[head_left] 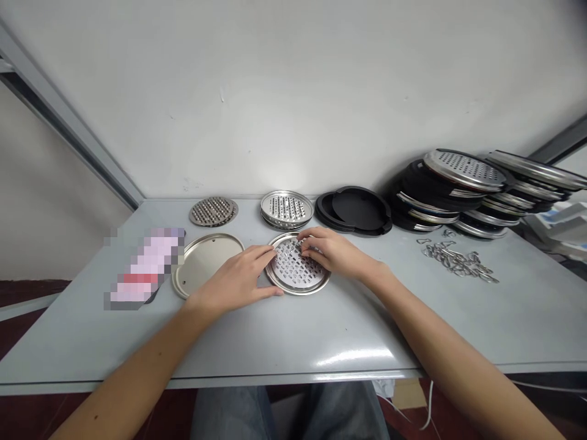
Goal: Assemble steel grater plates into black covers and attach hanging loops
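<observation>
Head view:
- Left hand: half open, fingertips at rim of grater disc, central on table.
- Right hand: fingers curled, touching disc's top; grip unclear.

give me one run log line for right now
left hand: at near-left rim of grater disc | right hand: on disc's far-right part | left of disc: metal plate | right: metal clips
</observation>
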`<state>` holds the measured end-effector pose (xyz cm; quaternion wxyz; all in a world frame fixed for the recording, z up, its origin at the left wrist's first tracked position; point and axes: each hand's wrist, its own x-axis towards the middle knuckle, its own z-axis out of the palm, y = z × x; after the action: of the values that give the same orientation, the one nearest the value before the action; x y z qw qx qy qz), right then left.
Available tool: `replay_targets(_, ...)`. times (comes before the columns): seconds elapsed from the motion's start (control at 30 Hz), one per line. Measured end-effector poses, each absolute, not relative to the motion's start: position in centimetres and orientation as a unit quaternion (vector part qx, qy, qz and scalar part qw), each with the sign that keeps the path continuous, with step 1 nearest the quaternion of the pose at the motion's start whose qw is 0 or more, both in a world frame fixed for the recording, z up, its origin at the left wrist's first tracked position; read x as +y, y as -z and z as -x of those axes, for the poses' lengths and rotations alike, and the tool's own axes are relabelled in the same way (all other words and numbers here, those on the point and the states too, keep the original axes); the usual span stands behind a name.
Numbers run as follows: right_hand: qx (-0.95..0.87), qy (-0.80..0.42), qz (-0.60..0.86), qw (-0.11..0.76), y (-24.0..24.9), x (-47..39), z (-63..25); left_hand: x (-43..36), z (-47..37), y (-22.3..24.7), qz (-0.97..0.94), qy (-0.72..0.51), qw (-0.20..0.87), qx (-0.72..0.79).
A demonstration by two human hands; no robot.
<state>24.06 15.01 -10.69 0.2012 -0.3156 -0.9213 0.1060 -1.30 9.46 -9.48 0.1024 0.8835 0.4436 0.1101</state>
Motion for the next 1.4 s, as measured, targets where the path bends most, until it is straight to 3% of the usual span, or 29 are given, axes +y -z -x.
replay_targets(1.1,-0.897,-0.186,0.346,0.203,11.0,14.1,-23.6,9.4,1.3,9.6,-0.89,-0.116,0.102,0.429)
replay_targets(1.4,-0.891,-0.201,0.328,0.241,11.7,14.5,-23.8,9.5,1.5,9.8,-0.891,-0.126,0.096,0.425)
